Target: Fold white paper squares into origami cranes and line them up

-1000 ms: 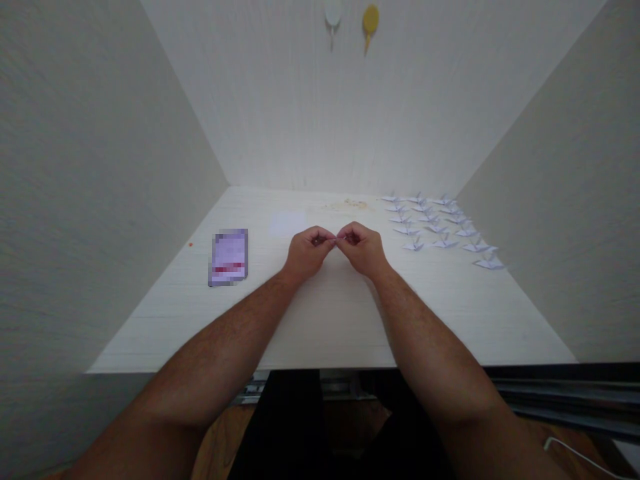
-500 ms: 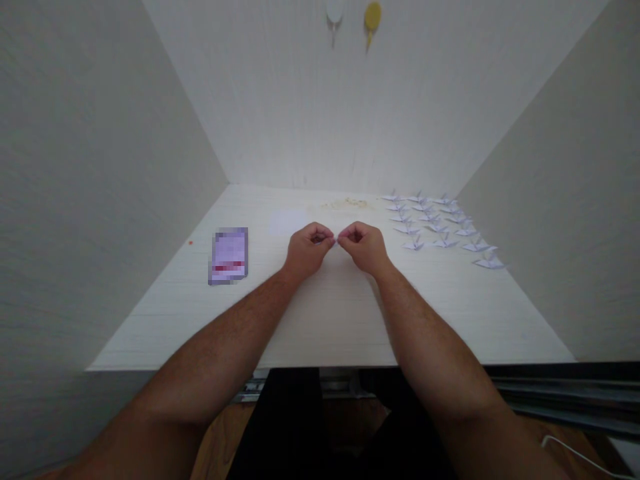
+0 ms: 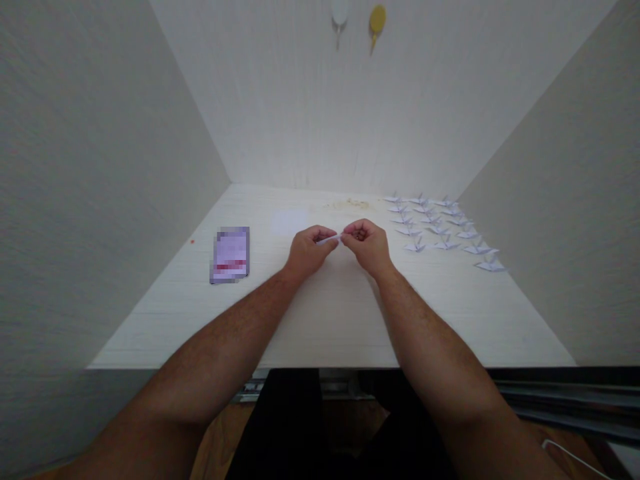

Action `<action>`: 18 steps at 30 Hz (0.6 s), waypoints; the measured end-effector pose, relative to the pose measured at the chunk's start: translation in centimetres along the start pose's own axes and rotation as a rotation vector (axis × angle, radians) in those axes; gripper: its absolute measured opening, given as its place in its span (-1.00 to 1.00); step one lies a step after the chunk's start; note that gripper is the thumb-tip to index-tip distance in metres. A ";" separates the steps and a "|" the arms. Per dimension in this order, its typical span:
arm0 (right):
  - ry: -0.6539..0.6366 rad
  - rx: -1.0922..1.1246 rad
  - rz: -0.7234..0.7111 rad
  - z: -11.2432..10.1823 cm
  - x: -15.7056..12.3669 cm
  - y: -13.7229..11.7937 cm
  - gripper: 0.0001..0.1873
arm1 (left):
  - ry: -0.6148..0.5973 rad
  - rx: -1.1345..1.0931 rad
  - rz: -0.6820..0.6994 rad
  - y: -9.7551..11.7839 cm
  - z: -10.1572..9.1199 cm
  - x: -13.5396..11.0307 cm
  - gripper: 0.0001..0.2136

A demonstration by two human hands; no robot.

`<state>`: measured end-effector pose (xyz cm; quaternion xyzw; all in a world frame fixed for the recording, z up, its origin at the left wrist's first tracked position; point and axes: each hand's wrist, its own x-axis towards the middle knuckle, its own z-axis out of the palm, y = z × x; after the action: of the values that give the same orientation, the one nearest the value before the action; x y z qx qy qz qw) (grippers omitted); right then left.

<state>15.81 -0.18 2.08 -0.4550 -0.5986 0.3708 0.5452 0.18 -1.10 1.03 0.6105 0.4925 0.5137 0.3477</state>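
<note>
Over the middle of the white table, my left hand [image 3: 313,248] pinches a small folded piece of white paper [image 3: 329,239] between thumb and fingers. My right hand [image 3: 367,241] is closed on the paper's right end, its fingertips almost touching those of the left. Most of the paper is covered by my fingers, so its folded shape cannot be made out. Off to the right of my hands stand several white origami cranes [image 3: 439,228] in rows.
A flat whitish sheet [image 3: 290,221] lies behind my left hand. Farther left is a blurred purple packet [image 3: 230,255], with a tiny red spot [image 3: 193,241] beyond it. Walls enclose the table [image 3: 330,320] on three sides. Two hooks, one yellow [image 3: 377,20], hang on the back wall.
More of the folded paper now shows between my hands. My left fingers have straightened along it, and my right hand has turned slightly. The view has shifted a little.
</note>
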 end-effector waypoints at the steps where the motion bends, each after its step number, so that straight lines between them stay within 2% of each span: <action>1: -0.005 0.020 0.005 0.0 0.0 -0.1 -0.79 | -0.007 0.011 -0.004 0.1 -0.1 0.0 -0.78; 5: -0.032 0.035 0.061 0.1 -0.1 -0.3 -0.70 | 0.002 -0.001 0.013 0.6 -0.2 -0.1 -0.73; 11: -0.059 -0.030 0.072 0.0 -0.3 -0.6 -0.77 | -0.008 -0.092 -0.010 0.5 0.0 0.0 -0.70; 18: -0.052 0.014 0.051 0.0 -0.3 -0.7 -0.82 | -0.061 -0.106 -0.028 0.2 0.0 0.0 -0.66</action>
<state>15.66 -0.67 2.69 -0.4565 -0.5982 0.4004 0.5230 0.24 -1.12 1.18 0.5998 0.4623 0.5151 0.4016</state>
